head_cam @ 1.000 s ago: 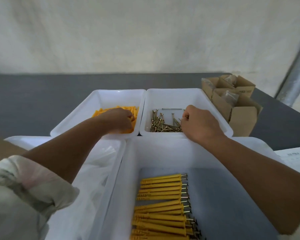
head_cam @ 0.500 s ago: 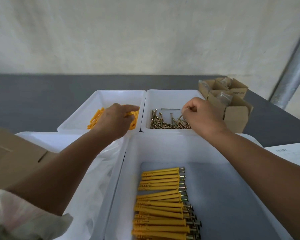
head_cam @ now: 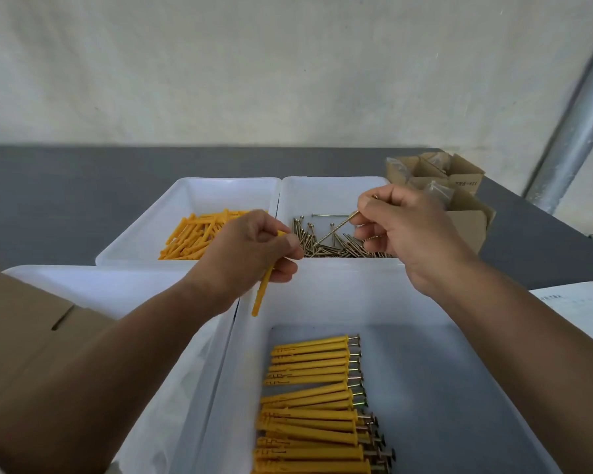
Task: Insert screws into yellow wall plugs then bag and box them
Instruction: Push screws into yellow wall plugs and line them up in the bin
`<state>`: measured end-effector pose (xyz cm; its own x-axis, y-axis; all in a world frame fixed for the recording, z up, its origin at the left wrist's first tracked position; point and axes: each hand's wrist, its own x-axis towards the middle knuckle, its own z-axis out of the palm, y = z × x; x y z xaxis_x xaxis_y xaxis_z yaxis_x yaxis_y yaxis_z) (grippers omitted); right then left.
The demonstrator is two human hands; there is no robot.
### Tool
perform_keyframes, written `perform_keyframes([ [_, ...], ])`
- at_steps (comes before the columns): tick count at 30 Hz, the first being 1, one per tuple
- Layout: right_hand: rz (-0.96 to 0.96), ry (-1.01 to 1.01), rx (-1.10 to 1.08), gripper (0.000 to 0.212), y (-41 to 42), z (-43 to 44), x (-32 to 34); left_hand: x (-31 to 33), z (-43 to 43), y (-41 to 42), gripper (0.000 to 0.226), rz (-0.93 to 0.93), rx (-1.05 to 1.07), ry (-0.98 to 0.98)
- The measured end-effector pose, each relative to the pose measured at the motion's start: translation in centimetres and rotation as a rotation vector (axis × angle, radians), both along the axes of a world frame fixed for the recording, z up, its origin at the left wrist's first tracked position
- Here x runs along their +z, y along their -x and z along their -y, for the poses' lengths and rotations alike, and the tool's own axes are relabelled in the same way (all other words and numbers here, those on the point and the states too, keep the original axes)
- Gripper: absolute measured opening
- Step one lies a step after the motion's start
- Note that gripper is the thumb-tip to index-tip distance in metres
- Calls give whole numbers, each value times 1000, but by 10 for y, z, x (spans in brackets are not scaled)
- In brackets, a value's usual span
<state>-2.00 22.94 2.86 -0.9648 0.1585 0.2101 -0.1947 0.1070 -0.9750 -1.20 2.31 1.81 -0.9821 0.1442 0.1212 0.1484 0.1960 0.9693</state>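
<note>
Plug lifted below left fingers, screw pinched

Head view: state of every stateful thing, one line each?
left hand: pinches a yellow wall plug
yellow wall plug: held tip down, no screw in it
right hand: pinches a screw
screw: held slanted above the screw tray, not inserted
assembled plugs: screws in, lying in rows in the near tray
cardboard boxes: flaps open
</note>
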Motion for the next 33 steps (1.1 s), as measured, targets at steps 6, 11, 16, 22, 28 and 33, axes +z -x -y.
perform_keyframes([
  [6,-17,60,22,12,-6,4,6,-8,-2,0,2,6,-62,60],
  [11,-16,49,18,11,-9,6,8,-9,-6,-4,3,5,-95,78],
  [16,-14,18,16,11,-10,7,7,-9,-8,-6,3,-3,-118,97],
  [22,2,-6,28,10,-11,7,5,-11,-8,-6,7,-5,-147,114],
  [28,26,-47,54,8,-12,8,2,-12,-9,-5,6,1,-156,127],
  [33,51,-100,75,7,-11,10,-1,-13,-9,-6,6,-15,-167,155],
])
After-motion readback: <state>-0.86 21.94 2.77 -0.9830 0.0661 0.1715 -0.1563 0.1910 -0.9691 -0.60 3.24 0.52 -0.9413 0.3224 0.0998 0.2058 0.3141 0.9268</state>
